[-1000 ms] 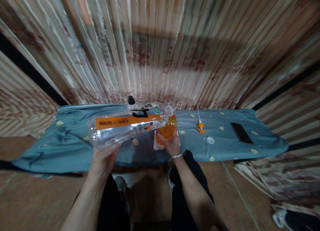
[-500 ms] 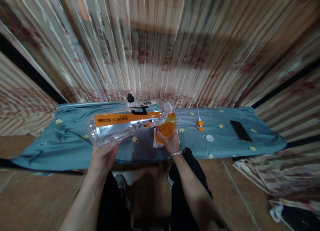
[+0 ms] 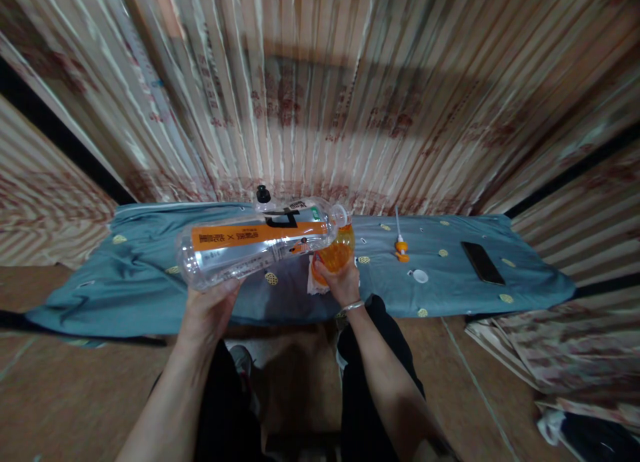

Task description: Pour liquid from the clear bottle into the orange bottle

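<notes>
My left hand (image 3: 213, 309) is closed around the base of a large clear plastic bottle (image 3: 235, 269) with an orange and silver label. The bottle is tipped nearly level, its neck pointing right over the mouth of a smaller orange bottle (image 3: 340, 249). My right hand (image 3: 343, 282), with a bracelet at the wrist, grips that orange bottle, which stands on a pale crumpled cloth (image 3: 316, 285). Behind the large bottle shows a clear bottle with a black cap (image 3: 263, 195), mostly hidden. Whether liquid is flowing between the two bottle mouths I cannot make out.
On the blue-green cloth-covered table (image 3: 125, 282), right of my hands, lie an orange pump head with a tube (image 3: 401, 247), a small white round lid (image 3: 420, 276) and a black phone (image 3: 482, 262). A patterned curtain (image 3: 310, 102) hangs behind the table.
Almost nothing differs. Both bottles keep the same pose in my hands, and the view has shifted very slightly.
</notes>
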{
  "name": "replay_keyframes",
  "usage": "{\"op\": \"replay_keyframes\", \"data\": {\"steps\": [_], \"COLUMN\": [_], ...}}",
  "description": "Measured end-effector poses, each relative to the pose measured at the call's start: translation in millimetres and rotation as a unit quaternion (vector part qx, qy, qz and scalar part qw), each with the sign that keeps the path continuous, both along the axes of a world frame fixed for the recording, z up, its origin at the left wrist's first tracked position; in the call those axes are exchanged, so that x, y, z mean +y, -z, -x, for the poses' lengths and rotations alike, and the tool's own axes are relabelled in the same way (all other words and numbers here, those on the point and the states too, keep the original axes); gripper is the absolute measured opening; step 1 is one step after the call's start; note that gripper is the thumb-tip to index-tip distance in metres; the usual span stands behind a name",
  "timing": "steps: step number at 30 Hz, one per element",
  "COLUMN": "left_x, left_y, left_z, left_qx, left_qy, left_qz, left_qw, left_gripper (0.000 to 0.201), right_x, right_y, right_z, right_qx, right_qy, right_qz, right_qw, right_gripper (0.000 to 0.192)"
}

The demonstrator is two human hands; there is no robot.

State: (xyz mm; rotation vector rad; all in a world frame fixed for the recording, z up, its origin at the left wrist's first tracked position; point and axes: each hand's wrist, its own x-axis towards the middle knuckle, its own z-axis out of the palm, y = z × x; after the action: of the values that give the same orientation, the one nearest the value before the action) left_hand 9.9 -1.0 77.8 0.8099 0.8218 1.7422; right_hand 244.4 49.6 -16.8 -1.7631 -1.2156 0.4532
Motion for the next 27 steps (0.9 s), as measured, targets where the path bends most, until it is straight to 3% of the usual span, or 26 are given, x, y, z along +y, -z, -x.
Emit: {"op": "replay_keyframes", "data": {"steps": [21, 27], "left_x": [-2.1, -3.1], "left_y": [-4.8, -4.2], "left_z": [-0.7, 2.6], "left_qx": [0.003, 0.004], "left_qy": [0.009, 0.012], "left_qz": [-0.003, 0.015], "left_qw": [1.000, 1.000], "left_gripper": [0.072, 0.064], "right_x": [1.2, -0.5], "right_y": [4.0, -2.9], "right_z": [-2.0, 1.3], "right_qx": [-0.016, -0.022], "right_qy": [-0.019, 0.001], "right_qz": [-0.016, 0.016], "right_qw": [1.000, 1.000], "right_gripper": [0.060, 0.062]}}
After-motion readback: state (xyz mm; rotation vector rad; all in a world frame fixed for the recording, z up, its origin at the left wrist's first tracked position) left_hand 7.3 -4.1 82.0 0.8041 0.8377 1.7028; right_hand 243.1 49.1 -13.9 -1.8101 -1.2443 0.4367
